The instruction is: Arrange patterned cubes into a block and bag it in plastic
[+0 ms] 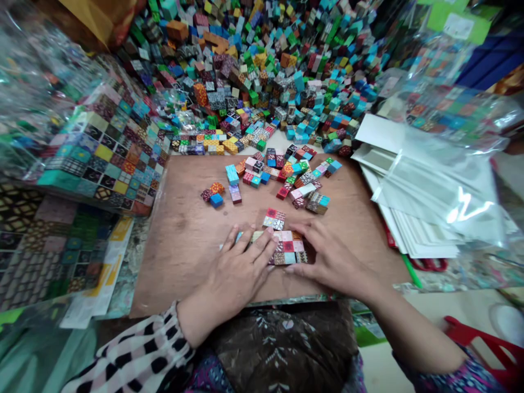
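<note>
Near the front of the brown board [184, 234], small patterned blocks [289, 246] lie in a tight flat group, with pink, red and brown faces up. My left hand [239, 265] lies flat over the left part of this group, fingers stretched out, hiding the blocks beneath. My right hand [329, 259] grips the group's right end, fingertips at its far edge and thumb at its near edge. Just beyond, a small square of blocks [274, 218] with red and grey faces sits close to the group. Farther back are loose blocks [295, 180] in several colours.
A large heap of blocks [262, 71] fills the back. At left stands a big plastic-wrapped stack of block cubes [110, 153]. White cards [426, 229] under clear plastic bags [442, 169] lie at right, beside a green stick [411, 271] and red handles [429, 265].
</note>
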Tool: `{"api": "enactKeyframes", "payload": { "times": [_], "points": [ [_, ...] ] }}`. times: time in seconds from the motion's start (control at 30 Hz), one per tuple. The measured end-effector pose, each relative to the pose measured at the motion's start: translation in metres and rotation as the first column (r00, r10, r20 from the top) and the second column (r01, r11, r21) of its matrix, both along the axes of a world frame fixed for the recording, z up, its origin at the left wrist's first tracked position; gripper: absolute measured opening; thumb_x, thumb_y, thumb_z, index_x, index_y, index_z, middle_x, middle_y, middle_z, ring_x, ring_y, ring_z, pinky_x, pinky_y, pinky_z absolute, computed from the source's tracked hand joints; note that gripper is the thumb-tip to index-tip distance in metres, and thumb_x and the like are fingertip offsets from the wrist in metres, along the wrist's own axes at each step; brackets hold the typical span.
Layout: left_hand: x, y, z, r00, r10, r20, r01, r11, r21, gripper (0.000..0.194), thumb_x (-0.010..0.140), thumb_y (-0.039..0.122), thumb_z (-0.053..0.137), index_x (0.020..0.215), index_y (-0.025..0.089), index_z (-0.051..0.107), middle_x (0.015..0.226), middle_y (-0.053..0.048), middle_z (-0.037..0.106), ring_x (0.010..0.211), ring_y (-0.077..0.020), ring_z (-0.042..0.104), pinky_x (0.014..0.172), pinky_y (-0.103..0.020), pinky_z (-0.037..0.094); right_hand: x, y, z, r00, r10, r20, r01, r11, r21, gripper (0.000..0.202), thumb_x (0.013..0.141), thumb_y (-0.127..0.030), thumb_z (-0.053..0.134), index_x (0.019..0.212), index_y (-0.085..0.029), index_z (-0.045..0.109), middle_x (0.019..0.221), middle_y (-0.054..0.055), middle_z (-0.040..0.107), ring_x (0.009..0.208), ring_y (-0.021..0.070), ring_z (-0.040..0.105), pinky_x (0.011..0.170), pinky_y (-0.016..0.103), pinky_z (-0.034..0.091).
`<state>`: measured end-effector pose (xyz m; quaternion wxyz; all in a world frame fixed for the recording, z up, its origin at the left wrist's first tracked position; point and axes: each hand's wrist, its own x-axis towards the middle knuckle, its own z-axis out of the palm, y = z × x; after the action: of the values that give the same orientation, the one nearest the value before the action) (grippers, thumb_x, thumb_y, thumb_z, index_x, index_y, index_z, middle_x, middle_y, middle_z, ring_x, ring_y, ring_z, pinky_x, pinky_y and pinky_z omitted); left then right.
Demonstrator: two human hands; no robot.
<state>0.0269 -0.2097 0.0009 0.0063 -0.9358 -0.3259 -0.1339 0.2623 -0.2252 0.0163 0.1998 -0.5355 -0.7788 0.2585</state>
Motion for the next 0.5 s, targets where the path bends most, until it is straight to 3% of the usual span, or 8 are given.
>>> {"api": "enactKeyframes", "payload": {
  "times": [0.13,0.23,0.37,0.5],
  "points": [
    [-0.019,0.001,0.016,0.998,0.014,0.06,-0.011,0.999,-0.046,0.044,0.097,0.04,0.05,0.138,0.025,0.05,0.145,-0.006,0.052,0.137,-0.0336,0.04,0.115,-0.058,0.024,-0.002,-0.005,-0.002,1.0,0.001,0.022,0.0,0.999,-0.039,0.074,0.076,-0.038,0.076,0.14,-0.021,0.042,0.126,0.015,0.05,0.117,0.0316,0.052,0.098,0.05,0.048],
    [-0.048,0.001,0.024,0.986,0.134,0.094,-0.125,0.987,-0.097,0.044,0.096,0.037,0.05,0.138,0.024,0.048,0.142,-0.011,0.052,0.129,-0.0313,0.048,0.106,-0.05,0.041,0.0,-0.007,-0.001,1.0,-0.007,0.021,0.009,0.996,-0.088,0.078,0.075,-0.036,0.077,0.141,-0.022,0.039,0.126,0.014,0.048,0.117,0.0318,0.051,0.099,0.051,0.047],
    [-0.081,-0.003,0.018,0.958,0.262,0.113,-0.213,0.919,-0.331,0.057,0.095,0.043,0.052,0.146,0.025,0.037,0.145,-0.012,0.046,0.128,-0.0282,0.051,0.101,-0.044,0.049,0.005,-0.007,-0.001,1.0,0.017,0.014,-0.015,0.991,-0.136,0.075,0.079,-0.038,0.074,0.143,-0.025,0.037,0.123,0.012,0.047,0.114,0.0302,0.052,0.098,0.05,0.047],
    [-0.082,-0.007,0.008,0.945,0.284,0.163,-0.18,0.866,-0.467,0.057,0.096,0.039,0.051,0.149,0.028,0.033,0.145,-0.009,0.048,0.128,-0.0253,0.052,0.103,-0.041,0.049,0.004,-0.004,-0.001,1.0,0.027,0.006,-0.026,0.989,-0.146,0.064,0.08,-0.033,0.072,0.138,-0.027,0.043,0.116,0.009,0.048,0.106,0.0279,0.053,0.092,0.046,0.05]
  ]
}}
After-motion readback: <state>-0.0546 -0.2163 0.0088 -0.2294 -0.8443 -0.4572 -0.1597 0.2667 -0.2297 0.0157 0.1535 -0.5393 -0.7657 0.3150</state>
